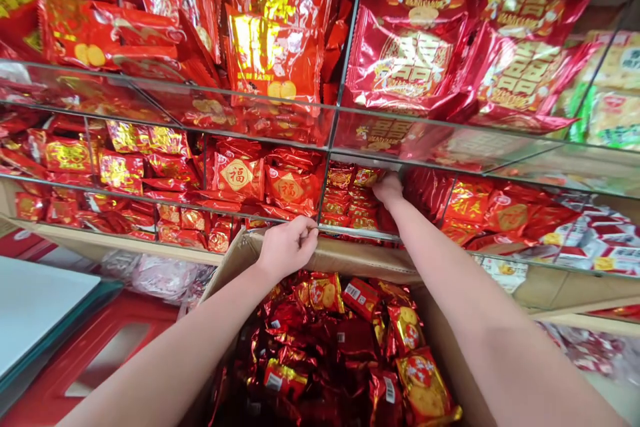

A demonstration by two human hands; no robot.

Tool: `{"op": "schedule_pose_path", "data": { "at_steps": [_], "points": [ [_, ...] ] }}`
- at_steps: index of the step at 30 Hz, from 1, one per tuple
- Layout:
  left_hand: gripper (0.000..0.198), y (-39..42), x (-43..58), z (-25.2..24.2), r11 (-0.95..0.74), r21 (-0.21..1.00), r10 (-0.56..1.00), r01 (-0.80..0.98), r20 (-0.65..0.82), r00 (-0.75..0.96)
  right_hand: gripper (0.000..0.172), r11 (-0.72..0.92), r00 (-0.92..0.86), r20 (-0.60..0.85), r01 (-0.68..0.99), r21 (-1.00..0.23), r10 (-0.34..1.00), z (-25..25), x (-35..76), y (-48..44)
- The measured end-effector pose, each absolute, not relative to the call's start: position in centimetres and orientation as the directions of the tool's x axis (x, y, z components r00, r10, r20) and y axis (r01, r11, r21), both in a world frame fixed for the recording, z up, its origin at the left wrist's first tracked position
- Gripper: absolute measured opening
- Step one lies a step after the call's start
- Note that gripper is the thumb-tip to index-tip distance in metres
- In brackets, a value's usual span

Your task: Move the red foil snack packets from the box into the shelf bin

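Observation:
My left hand (289,247) is closed, its curled fingers at the front lip of the lower shelf (350,232), just above the back flap of a cardboard box (367,260). Whatever its fingertips grip, if anything, is hidden. Stretched forward, my right hand (389,189) reaches into a lower-shelf compartment beside stacked small red-and-gold packets (349,203). Its fingers are out of sight behind the hand. Between my forearms, the open box holds many loose red-and-gold biscuit packets (420,380), some with white barcode labels.
Clear dividers and panels (425,137) split the shelves. Above sit large red packs (277,57) and double-happiness packs (415,57). More small red packets (237,173) fill neighbouring compartments. A red plastic crate (55,373) and a pale lid (40,300) stand at left.

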State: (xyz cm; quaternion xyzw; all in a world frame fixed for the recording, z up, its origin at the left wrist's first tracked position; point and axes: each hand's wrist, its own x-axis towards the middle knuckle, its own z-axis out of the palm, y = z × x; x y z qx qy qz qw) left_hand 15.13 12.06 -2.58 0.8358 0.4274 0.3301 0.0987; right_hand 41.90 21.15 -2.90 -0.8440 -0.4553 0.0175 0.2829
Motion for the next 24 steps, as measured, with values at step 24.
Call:
{"op": "schedule_pose_path", "data": {
  "at_steps": [24],
  "points": [
    [0.015,11.0,14.9,-1.9,-0.582,0.503,0.812,0.639,0.411,0.416,0.044,-0.149,0.099,-0.173,0.940,-0.307,0.980,-7.5,27.5,3.1]
  ]
}}
